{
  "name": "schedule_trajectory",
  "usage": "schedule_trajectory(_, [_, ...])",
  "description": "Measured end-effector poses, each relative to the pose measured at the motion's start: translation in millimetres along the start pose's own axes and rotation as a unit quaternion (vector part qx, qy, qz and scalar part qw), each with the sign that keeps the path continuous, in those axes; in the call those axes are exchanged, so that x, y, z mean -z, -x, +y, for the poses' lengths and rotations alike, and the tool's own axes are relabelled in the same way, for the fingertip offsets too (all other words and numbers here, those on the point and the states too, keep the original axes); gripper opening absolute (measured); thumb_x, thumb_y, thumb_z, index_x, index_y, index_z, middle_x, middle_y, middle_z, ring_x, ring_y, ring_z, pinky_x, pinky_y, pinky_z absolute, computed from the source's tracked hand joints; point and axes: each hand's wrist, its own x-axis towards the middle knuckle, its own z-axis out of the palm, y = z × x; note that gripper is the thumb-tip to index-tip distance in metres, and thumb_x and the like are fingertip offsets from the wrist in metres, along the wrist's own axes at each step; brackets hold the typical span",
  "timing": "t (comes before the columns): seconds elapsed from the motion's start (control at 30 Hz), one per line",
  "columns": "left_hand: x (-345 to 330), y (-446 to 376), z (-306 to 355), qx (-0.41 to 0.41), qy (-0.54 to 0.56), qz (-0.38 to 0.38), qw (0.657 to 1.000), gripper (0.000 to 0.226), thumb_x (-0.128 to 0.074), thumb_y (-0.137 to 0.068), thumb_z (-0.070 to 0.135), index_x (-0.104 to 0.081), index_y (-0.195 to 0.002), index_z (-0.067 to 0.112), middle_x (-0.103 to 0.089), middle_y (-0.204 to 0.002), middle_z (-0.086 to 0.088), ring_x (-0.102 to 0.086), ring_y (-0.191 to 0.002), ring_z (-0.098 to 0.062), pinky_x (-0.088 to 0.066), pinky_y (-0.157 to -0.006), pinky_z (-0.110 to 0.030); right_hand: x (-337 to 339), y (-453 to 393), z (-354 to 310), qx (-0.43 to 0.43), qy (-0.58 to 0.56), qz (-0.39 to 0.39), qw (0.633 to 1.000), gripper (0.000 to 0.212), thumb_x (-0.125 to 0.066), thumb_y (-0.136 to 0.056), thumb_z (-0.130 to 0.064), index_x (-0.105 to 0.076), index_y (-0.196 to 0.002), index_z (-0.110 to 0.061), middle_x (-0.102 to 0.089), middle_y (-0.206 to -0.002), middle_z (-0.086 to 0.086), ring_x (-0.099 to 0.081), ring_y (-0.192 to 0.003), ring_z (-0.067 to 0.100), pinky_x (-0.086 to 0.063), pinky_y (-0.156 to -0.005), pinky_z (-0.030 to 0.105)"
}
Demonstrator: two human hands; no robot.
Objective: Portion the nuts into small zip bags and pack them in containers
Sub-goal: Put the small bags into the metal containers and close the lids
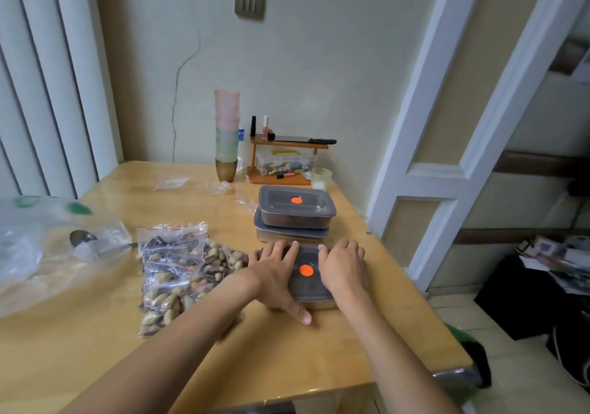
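— What's under my hands?
— A rectangular steel container (314, 298) with a smooth grey plastic lid (306, 271), long axis running away from me on the wooden counter (287, 356). Left hand (276, 274) and right hand (343, 268) press flat, fingers straight.
— The nuts?
— Crinkly clear zip bags of nuts (182, 270), just left.

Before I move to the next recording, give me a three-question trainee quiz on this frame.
1. True or false: both hands lie flat on the lid of the nearest grey-lidded metal container.
2. How many grey-lidded containers sit stacked behind it? A one, B two, C three.
3. Fill in: the pile of small clear zip bags of nuts lies beside the person's ____ hand.

Key: 1 true: left hand, right hand. 2 B: upper container on lower container. 3 left.
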Motion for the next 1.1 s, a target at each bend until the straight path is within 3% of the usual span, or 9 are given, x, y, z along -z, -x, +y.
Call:
schedule_trajectory(0.23, [4.7, -9.1, -10.0, -0.010, 0.049, -0.029, 0.998, 0.150, -0.076, -0.062, 0.076, 0.026, -0.157, 0.021, 0.009, -0.164, 0.003, 0.014, -0.154, -0.027, -0.007, -0.125, -0.057, -3.7, -0.6, 1.4, 0.023, 0.051, 0.035, 0.998, 0.050, -0.039, -0.108, -0.051, -0.052, -0.131, -0.008, -0.055, -0.133, 0.011, -0.046, -0.128, 0.028, -0.045, -0.100, 0.037])
schedule_trajectory(0.43, [3.5, -13.1, -14.8, -0.014, 0.082, -0.026, 0.996, 0.153, -0.080, -0.057, 0.074, 0.025, -0.157, 0.023, 0.007, -0.163, 0.004, 0.016, -0.153, -0.027, -0.011, -0.124, -0.059, -3.2, -0.2, -2.8, 0.027, 0.025, 0.077, 0.996, 0.045, -0.049, -0.105, -0.049, -0.056, -0.125, -0.009, -0.057, -0.127, 0.009, -0.049, -0.123, 0.028, -0.046, -0.098, 0.038])
schedule_trajectory(0.57, [5.4, -12.5, -16.2, -0.022, 0.099, -0.027, 0.995, 0.156, -0.083, -0.055, 0.071, 0.029, -0.155, 0.028, 0.009, -0.161, 0.006, 0.017, -0.153, -0.026, -0.016, -0.123, -0.059, -1.0, 4.9, -5.2, 0.047, -0.045, 0.150, 0.987, 0.038, -0.065, -0.097, -0.042, -0.058, -0.112, -0.007, -0.060, -0.113, 0.012, -0.057, -0.109, 0.031, -0.052, -0.087, 0.041])
schedule_trajectory(0.73, [3.1, -5.7, -13.8, -0.029, 0.118, 0.025, 0.992, 0.154, -0.087, -0.054, 0.068, 0.027, -0.154, 0.038, 0.005, -0.159, 0.004, 0.011, -0.153, -0.026, -0.013, -0.123, -0.058, 10.0, 9.2, -4.1, 0.033, -0.115, 0.116, 0.986, 0.038, -0.055, -0.104, -0.042, -0.051, -0.120, -0.008, -0.053, -0.121, 0.008, -0.064, -0.095, 0.027, -0.043, -0.065, 0.029])
schedule_trajectory(0.9, [1.7, 0.0, -8.5, -0.041, 0.094, 0.114, 0.988, 0.154, -0.090, -0.047, 0.068, 0.021, -0.151, 0.046, 0.002, -0.158, 0.003, 0.007, -0.152, -0.027, -0.009, -0.121, -0.055, 17.3, 5.7, 1.6, 0.060, -0.191, 0.142, 0.969, 0.034, -0.062, -0.102, -0.034, -0.055, -0.114, -0.003, -0.056, -0.118, 0.014, -0.062, -0.100, 0.037, -0.045, -0.075, 0.041])
schedule_trajectory(1.1, [5.2, 5.8, -2.5, -0.044, 0.067, 0.136, 0.987, 0.152, -0.091, -0.047, 0.064, 0.016, -0.153, 0.044, 0.002, -0.157, 0.002, 0.003, -0.151, -0.027, -0.015, -0.122, -0.055, 25.5, -0.1, 10.3, 0.067, -0.250, 0.114, 0.959, 0.026, -0.065, -0.100, -0.032, -0.052, -0.105, -0.010, -0.060, -0.111, 0.011, -0.059, -0.103, 0.035, -0.040, -0.080, 0.038])
